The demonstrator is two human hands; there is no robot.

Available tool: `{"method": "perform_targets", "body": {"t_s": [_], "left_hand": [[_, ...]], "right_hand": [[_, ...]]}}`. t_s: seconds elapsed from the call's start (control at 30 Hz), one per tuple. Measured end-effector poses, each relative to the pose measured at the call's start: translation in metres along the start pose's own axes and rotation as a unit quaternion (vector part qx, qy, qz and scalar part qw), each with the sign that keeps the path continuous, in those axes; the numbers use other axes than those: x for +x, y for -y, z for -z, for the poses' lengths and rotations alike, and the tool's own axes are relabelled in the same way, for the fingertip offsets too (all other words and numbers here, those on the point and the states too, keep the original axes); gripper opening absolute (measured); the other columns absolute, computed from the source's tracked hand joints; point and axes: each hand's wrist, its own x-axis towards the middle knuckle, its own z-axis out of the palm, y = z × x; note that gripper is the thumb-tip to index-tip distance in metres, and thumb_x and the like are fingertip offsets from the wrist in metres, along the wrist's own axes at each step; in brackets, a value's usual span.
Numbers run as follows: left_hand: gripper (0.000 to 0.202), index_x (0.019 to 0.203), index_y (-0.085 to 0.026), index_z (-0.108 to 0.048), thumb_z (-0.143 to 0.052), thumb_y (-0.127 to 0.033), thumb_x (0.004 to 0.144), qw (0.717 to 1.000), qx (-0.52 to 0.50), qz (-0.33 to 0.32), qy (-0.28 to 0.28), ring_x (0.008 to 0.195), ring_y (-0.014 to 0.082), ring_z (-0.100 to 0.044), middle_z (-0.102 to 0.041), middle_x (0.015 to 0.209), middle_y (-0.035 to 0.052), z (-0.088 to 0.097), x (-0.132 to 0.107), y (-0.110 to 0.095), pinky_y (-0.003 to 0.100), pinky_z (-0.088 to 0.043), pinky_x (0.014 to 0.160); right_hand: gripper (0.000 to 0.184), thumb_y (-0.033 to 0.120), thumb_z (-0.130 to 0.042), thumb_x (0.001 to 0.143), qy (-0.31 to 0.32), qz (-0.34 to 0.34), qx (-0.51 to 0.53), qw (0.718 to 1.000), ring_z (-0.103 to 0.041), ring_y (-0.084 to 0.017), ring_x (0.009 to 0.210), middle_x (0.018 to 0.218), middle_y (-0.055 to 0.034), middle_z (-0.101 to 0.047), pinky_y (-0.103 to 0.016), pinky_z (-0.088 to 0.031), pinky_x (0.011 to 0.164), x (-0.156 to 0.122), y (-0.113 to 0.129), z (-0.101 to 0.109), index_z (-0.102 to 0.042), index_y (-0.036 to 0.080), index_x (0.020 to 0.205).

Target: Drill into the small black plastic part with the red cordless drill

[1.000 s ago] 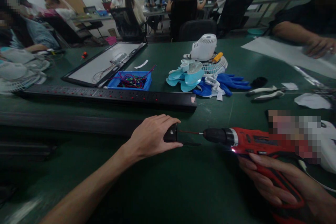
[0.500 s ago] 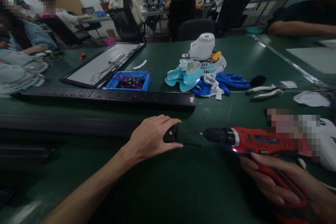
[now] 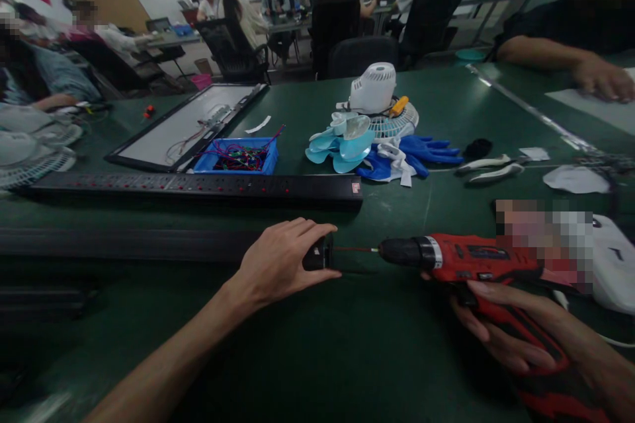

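Observation:
My left hand [image 3: 280, 261] grips the right end of a long black bar [image 3: 149, 244] that lies across the green table [image 3: 317, 357]. My right hand [image 3: 516, 334] is wrapped round the handle of a red cordless drill [image 3: 471, 258]. The drill lies level, and its thin bit [image 3: 354, 250] points left into the end face of the bar, right beside my left fingers.
A black power strip [image 3: 198, 186] lies just behind the bar. Further back are a blue tray of wires [image 3: 235, 155], a flat panel [image 3: 183, 122], blue fan blades [image 3: 340, 142], a white fan motor on its grille [image 3: 374, 89], blue gloves [image 3: 421, 152] and white-handled pliers [image 3: 489, 168]. Other people sit around.
The view has shifted slightly, and the drill and my hands have kept their places relative to the bar. The drill's work light no longer glows. The arm of a person at the far right has moved.

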Motion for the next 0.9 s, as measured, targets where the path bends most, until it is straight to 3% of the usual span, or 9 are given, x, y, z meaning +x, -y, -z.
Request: {"method": "perform_targets", "body": {"t_s": [0.17, 0.9], "left_hand": [[0.064, 0.141, -0.024, -0.052, -0.072, -0.058, 0.091, 1.0, 0.003, 0.0, 0.005, 0.11, 0.0259, -0.066, -0.068, 0.124, 0.0062, -0.001, 0.0, 0.0, 0.044, -0.055, 0.098], [0.059, 0.131, -0.022, -0.055, -0.078, -0.052, 0.086, 1.0, -0.016, 0.018, 0.009, 0.109, 0.0275, -0.067, -0.069, 0.123, 0.0074, 0.003, 0.0, -0.003, 0.045, -0.056, 0.095]], "right_hand": [[0.038, 0.044, -0.067, 0.093, -0.02, -0.007, 0.054, 0.998, -0.043, -0.002, 0.028, 0.069, -0.0075, -0.077, -0.017, -0.05, 0.037, -0.002, -0.001, -0.006, -0.077, 0.019, 0.119], [0.037, 0.046, -0.07, 0.091, -0.02, 0.004, 0.021, 1.0, -0.039, -0.001, 0.026, 0.067, -0.0073, -0.074, -0.016, -0.048, 0.035, -0.005, 0.008, -0.023, -0.082, 0.018, 0.111]]}}
